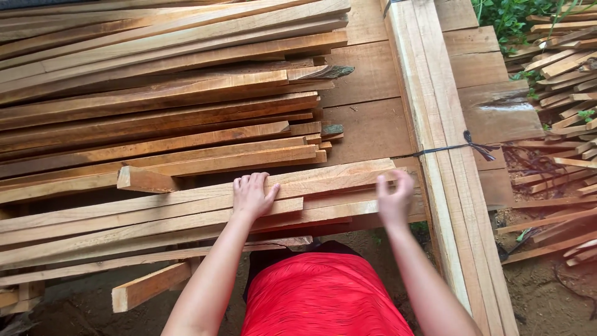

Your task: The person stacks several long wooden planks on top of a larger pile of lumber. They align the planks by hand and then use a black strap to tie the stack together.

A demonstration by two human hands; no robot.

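Note:
My left hand (252, 194) lies flat, fingers spread, on the top of a low pile of long pale wooden strips (155, 214) right in front of me. My right hand (394, 198) is blurred and hovers at the right ends of those same strips, fingers loosely curled; whether it grips a strip I cannot tell. A short block (144, 180) rests on the pile just left of my left hand.
A larger heap of darker reddish strips (155, 106) fills the upper left. A bundle of long pale boards (444, 149), tied with dark cord (463, 147), runs down the right. Scrap offcuts (559, 81) lie on dirt at far right. A loose block (151, 286) sits low left.

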